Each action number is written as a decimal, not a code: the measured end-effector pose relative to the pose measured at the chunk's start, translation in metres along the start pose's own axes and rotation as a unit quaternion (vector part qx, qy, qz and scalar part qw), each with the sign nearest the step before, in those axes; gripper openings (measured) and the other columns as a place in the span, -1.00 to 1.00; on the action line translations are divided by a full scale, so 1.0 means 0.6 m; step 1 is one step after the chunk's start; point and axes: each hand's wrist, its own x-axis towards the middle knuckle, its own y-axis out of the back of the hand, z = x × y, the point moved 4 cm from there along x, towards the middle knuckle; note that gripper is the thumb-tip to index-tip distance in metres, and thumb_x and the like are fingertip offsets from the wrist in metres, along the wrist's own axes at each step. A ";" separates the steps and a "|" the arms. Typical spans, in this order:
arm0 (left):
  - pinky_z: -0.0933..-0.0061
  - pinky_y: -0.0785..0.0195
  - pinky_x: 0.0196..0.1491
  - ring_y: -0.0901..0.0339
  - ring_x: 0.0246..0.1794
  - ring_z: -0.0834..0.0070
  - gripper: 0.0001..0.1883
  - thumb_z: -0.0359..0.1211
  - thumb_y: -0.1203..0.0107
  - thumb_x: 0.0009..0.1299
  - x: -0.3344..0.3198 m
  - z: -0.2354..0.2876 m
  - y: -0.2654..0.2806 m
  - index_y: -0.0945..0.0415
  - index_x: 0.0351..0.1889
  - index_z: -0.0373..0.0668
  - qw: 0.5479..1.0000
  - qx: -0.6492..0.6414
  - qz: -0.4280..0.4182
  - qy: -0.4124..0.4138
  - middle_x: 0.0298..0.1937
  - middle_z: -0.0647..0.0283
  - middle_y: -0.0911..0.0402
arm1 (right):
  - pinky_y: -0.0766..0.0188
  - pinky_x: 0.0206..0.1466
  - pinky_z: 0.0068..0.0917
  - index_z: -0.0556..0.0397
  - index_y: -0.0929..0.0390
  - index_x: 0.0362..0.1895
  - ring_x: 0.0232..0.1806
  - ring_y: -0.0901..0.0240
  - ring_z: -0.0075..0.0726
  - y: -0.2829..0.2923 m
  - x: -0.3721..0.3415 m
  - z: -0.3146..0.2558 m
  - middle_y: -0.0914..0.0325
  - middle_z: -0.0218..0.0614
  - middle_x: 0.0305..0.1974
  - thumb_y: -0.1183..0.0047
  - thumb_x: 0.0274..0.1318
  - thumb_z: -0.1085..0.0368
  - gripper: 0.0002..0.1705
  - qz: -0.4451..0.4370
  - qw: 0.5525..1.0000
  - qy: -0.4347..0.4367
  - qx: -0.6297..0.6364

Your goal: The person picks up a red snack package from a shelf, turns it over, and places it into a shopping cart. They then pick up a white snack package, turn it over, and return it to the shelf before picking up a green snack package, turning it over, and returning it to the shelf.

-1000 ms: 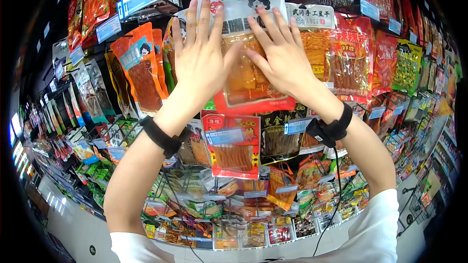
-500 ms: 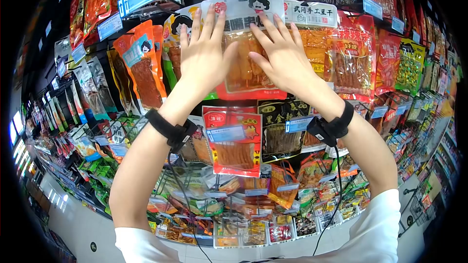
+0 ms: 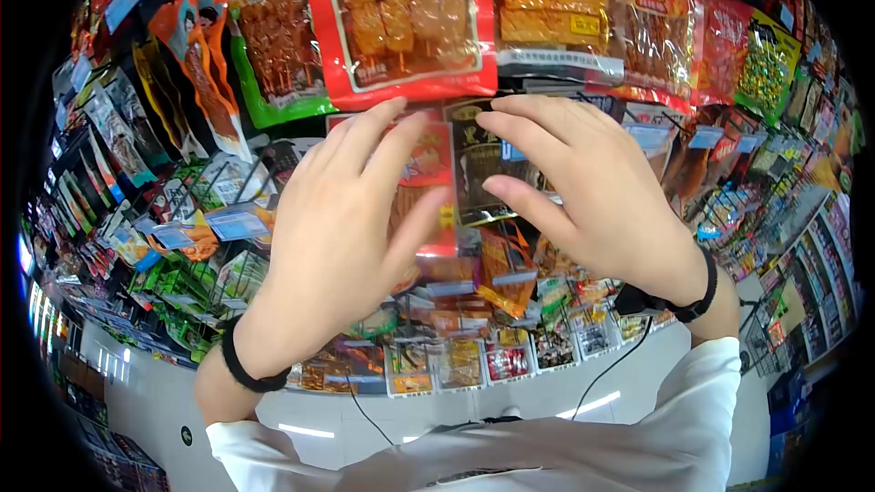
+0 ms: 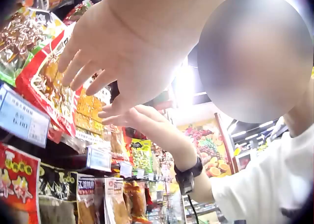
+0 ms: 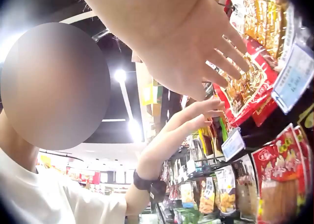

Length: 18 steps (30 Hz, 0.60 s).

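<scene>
My left hand (image 3: 333,219) is held in the air before the snack rack, fingers spread and loosely bent, holding nothing. Level with it, my right hand (image 3: 602,191) has the same relaxed shape and is empty too. Just above the fingertips in the head view hangs a red-edged bag (image 3: 410,18) of skewered snacks with a clear window. Behind the hands are a red packet (image 3: 428,159) and a black packet (image 3: 481,169), both partly covered. In the right wrist view the right hand (image 5: 181,47) overlaps the red-edged bag (image 5: 245,109).
An orange packet (image 3: 210,64) and a green-edged bag (image 3: 278,46) hang at left. Toward the right are a tofu snack bag (image 3: 554,0) and a red packet (image 3: 658,27). Price tags (image 4: 23,117) jut out along the rack. Low bins (image 3: 460,364) stand above the pale floor (image 3: 538,401).
Both hands have come away from the front of the red-edged bag, back toward the body, and appear larger. The bag sits higher in the head view, which has tilted down.
</scene>
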 end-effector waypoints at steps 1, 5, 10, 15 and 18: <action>0.08 -0.29 0.37 -0.41 0.37 -0.05 -0.39 -0.29 -0.27 0.37 -0.007 0.002 -0.008 -0.41 0.36 -0.27 1.000 0.011 -0.009 0.004 0.42 -0.05 -0.42 | -0.36 0.30 -0.08 0.18 -0.51 0.15 0.18 -0.46 0.15 -0.006 -0.010 0.009 -0.52 -0.03 0.16 -0.19 0.26 0.13 -0.50 0.011 1.000 -0.011 -0.017; 0.05 -0.19 0.43 -0.33 0.43 -0.07 -0.23 -0.24 -0.29 0.37 -0.031 -0.032 -0.066 -0.23 0.47 -0.35 0.993 0.117 -0.007 0.031 0.48 -0.10 -0.33 | -0.24 0.46 -0.05 0.21 -0.37 0.35 0.38 -0.32 0.15 -0.041 -0.053 0.054 -0.40 0.02 0.33 -0.22 0.23 0.15 -0.32 -0.002 0.996 -0.050 -0.077; 0.04 -0.20 0.42 -0.35 0.38 -0.07 -0.24 -0.22 -0.30 0.38 -0.039 -0.042 -0.098 -0.24 0.46 -0.37 0.994 0.101 -0.004 0.050 0.43 -0.11 -0.38 | -0.13 0.54 0.01 0.09 -0.27 0.48 0.48 -0.22 0.14 -0.064 -0.087 0.074 -0.30 -0.04 0.44 -0.20 0.27 0.18 -0.25 -0.027 0.995 -0.037 -0.087; 0.01 -0.15 0.44 -0.33 0.41 -0.07 -0.31 -0.24 -0.27 0.40 -0.031 -0.029 -0.104 -0.28 0.40 -0.39 0.995 0.073 0.039 0.063 0.40 -0.13 -0.40 | -0.23 0.49 -0.07 0.15 -0.38 0.36 0.40 -0.31 0.16 -0.061 -0.101 0.100 -0.39 0.01 0.35 -0.24 0.18 0.23 -0.33 0.018 0.998 -0.028 -0.047; 0.05 -0.05 0.53 -0.23 0.52 -0.08 -0.26 -0.32 -0.23 0.40 -0.020 0.010 -0.112 -0.19 0.49 -0.40 0.989 -0.098 0.100 0.044 0.50 -0.18 -0.29 | -0.12 0.55 -0.10 0.18 -0.19 0.50 0.51 -0.16 0.18 -0.057 -0.116 0.115 -0.23 0.06 0.48 -0.19 0.27 0.26 -0.22 0.053 0.994 -0.084 0.055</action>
